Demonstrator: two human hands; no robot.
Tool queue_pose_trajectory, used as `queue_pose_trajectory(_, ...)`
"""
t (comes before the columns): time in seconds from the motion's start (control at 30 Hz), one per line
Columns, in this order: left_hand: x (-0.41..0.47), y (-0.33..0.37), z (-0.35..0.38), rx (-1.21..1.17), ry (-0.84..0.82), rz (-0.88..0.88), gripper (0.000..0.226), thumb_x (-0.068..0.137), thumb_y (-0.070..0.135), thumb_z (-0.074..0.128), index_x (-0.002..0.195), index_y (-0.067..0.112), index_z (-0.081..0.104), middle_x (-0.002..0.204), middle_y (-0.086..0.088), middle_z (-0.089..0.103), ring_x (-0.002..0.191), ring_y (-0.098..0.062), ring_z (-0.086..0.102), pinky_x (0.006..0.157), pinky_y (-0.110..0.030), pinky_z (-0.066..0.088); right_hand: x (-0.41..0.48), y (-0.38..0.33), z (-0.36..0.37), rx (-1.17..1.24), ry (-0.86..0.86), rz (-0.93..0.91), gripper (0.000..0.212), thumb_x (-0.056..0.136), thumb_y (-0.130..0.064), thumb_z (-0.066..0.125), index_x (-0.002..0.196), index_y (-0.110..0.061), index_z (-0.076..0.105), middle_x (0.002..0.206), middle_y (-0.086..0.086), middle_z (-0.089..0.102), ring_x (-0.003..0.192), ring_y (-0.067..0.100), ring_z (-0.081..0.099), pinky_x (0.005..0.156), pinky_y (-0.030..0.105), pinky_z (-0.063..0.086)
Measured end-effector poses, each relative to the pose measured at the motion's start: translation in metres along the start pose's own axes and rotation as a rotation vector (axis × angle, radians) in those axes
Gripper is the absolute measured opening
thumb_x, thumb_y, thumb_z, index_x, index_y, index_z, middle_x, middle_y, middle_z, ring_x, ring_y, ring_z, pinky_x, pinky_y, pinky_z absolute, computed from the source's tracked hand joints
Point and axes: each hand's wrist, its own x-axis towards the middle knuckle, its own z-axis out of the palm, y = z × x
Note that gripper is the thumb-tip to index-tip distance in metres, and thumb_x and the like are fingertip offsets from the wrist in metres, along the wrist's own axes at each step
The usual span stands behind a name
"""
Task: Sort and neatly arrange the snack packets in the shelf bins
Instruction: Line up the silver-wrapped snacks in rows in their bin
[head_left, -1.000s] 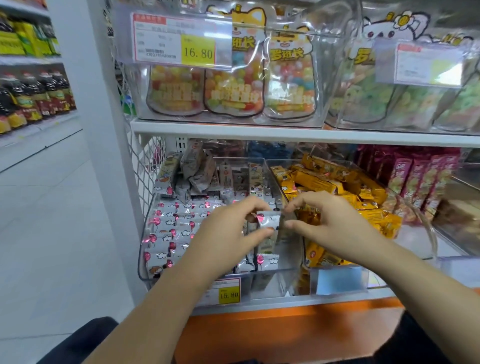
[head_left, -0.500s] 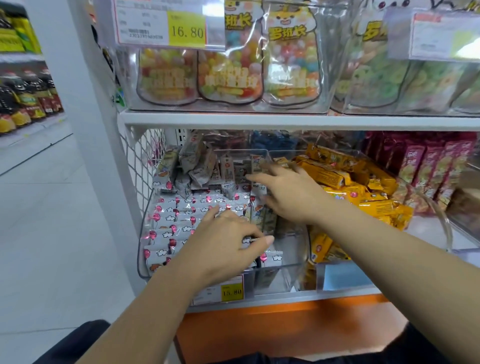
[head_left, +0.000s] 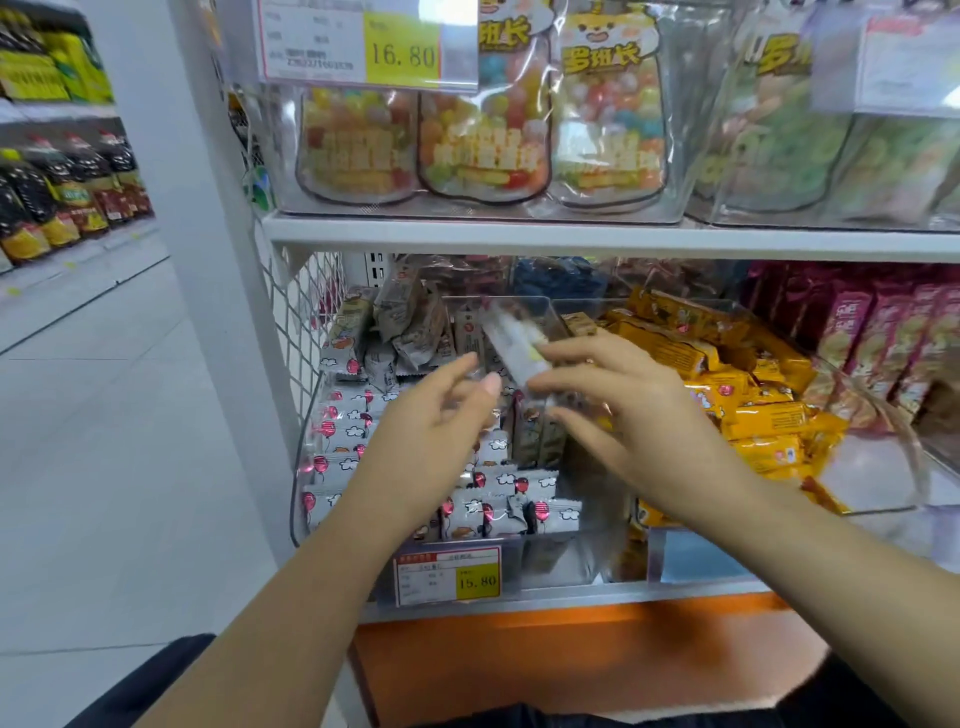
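Observation:
A clear bin (head_left: 566, 564) on the lower shelf holds rows of silver packets with pink balloons (head_left: 498, 512), and loose grey packets (head_left: 410, 322) are piled at its back. My right hand (head_left: 639, 415) pinches a pale, motion-blurred packet (head_left: 511, 338) between thumb and fingers above the middle of the bin. My left hand (head_left: 426, 441) hovers just left of it, fingers relaxed and reaching towards the packet, holding nothing. A few packets stand upright (head_left: 540, 441) under my hands.
A second clear bin (head_left: 904, 441) to the right is heaped with yellow packets (head_left: 763, 415). Pink packets (head_left: 883, 332) stand further right. The upper shelf (head_left: 571, 236) carries candy bags (head_left: 483, 130). A price tag (head_left: 449, 574) hangs in front and a wire mesh (head_left: 296, 301) closes the left side.
My right hand reached to the bin's back and came up pinching a pale packet. My left hand lifted off the silver packets and moved towards it.

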Motion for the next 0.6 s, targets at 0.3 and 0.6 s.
queue_pose_trajectory(0.3,-0.002,0.006,0.004,-0.174,-0.163,0.01,0.036,0.09,0.014,0.061,0.11,0.042,0.05,0.1,0.008,0.072,0.086,-0.002,0.068,0.07,-0.017,0.05,-0.005,0.001,-0.023,0.232,0.011,0.105,0.046,0.088,-0.033,0.061,0.132,-0.024,0.049,0.13,-0.008,0.053,0.117,0.001,0.052,0.1,0.025,0.043)
queue_pose_trajectory(0.6,0.003,-0.001,0.002,0.143,-0.102,0.161,0.047,0.088,0.014,0.063,0.123,0.042,0.047,0.113,0.03,0.053,0.108,0.012,0.051,0.082,-0.02,0.053,0.011,-0.001,-0.021,0.232,-0.062,0.114,0.029,0.082,-0.015,0.07,0.103,-0.028,0.054,0.087,-0.024,0.056,0.084,-0.005,0.058,0.076,0.009,0.043)
